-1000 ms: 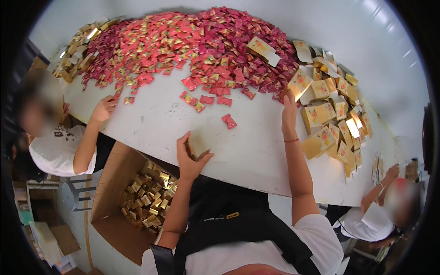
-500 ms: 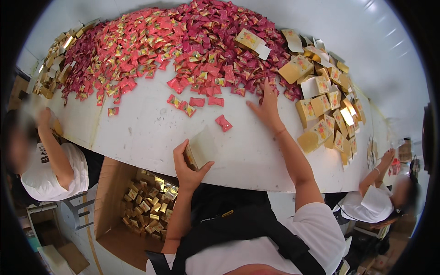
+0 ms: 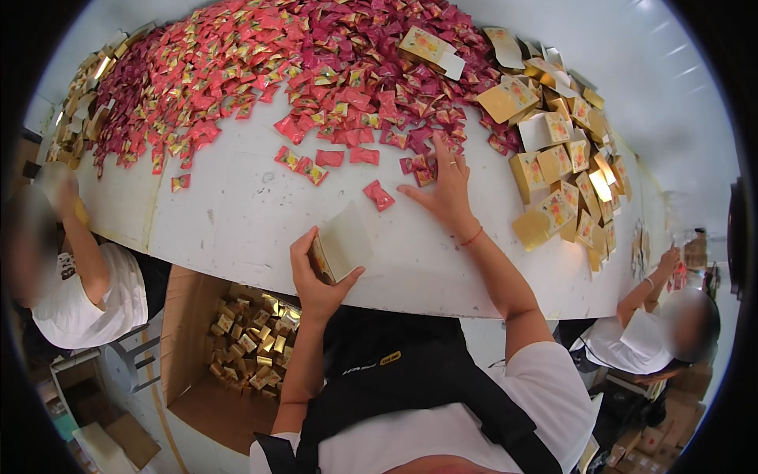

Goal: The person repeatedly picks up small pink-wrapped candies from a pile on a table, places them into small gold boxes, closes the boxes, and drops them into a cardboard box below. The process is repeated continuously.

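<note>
My left hand (image 3: 320, 284) is closed round an open gold carton (image 3: 339, 245) with a pale inner flap, just above the table's front edge. My right hand (image 3: 446, 189) lies forward on the table with thumb and fingers spread, its fingertips at a few magenta wrapped packets (image 3: 418, 164); whether they press on one is unclear. A single pink packet (image 3: 379, 195) lies between my hands. Beyond them spreads a big heap of pink packets (image 3: 237, 55) and magenta ones (image 3: 426, 103), and a pile of flowered gold cartons (image 3: 543, 219) sits to the right of my right hand.
A cardboard box (image 3: 189, 371) of small gold boxes stands below the table (image 3: 221, 221) at lower left. Two co-workers in white shirts sit at the left (image 3: 87, 292) and right (image 3: 632, 340). More gold cartons (image 3: 75, 118) are heaped at the far left.
My right hand has come from the gold cartons leftward to the magenta packets, its fingers now spread. My left hand still holds the carton. The left co-worker's hand has lifted off the table.
</note>
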Available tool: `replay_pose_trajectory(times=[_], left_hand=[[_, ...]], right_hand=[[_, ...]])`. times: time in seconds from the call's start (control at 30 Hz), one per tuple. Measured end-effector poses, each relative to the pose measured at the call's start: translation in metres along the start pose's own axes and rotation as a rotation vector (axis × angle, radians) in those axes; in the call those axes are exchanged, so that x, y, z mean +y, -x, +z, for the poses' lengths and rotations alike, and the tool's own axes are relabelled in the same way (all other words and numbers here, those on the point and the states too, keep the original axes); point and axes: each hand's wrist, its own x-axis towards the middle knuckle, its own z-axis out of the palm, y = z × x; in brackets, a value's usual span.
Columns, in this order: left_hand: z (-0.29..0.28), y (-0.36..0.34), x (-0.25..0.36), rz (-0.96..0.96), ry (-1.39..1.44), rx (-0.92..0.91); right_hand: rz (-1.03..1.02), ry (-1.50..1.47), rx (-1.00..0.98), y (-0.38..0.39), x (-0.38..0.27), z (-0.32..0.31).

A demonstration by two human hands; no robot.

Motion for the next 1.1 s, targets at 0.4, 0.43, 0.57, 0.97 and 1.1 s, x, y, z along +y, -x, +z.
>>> replay_pose_trajectory(times=[0.4, 0.43, 0.57, 0.97, 1.1], left_hand=[[0.0, 0.0, 0.001, 0.02, 0.058, 0.013], [0.0, 0.0, 0.001, 0.023, 0.056, 0.014], [0.001, 0.0, 0.0, 0.025, 0.054, 0.029], [0.0, -0.024, 0.017, 0.021, -0.303, 0.142], [0.012, -0.037, 0.036, -0.009, -0.479, 0.084]], right_hand=[[-0.225, -0.209, -0.142, -0.011, -0.048, 0.032], [-0.243, -0.144, -0.193, -0.013, -0.052, 0.038], [-0.392, -0.044, -0.18, -0.035, -0.066, 0.06], [-0.11, -0.323, -0.162, 0.005, -0.031, 0.026], [-0.063, -0.42, -0.114, 0.019, -0.03, 0.015]])
